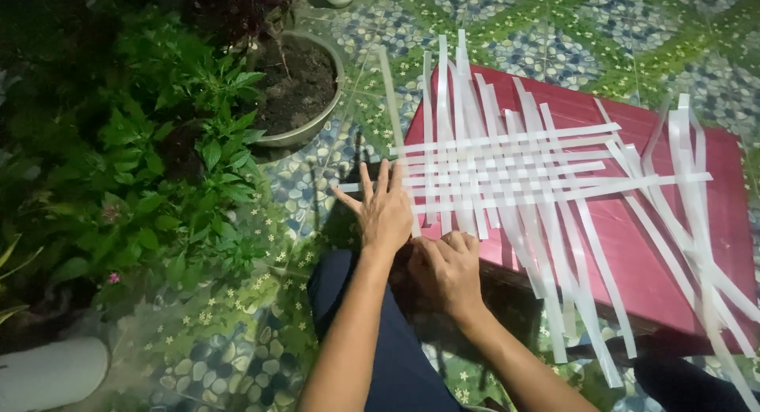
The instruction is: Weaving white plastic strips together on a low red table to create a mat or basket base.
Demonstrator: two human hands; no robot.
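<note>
at the far left, leafy green plants [158, 167] crowd the edge of the scene, and a round pot of dark soil [297, 87] stands just to their right on the patterned tile floor [554, 24]. next comes the left hand [384, 210], laid flat with fingers spread wide, gripping nothing; its fingertips press the left ends of the white strips [507, 170] at the left edge of the red board [633, 262]. just to the right and nearer, the right hand [447, 269] is curled at the board's near edge, its fingertips pinching the near end of one upright strip (how firmly, i cannot tell). the strips lie woven on the board, long ones running near to far crossed by sideways ones, with loose strips [697, 222] trailing off to the right.
</note>
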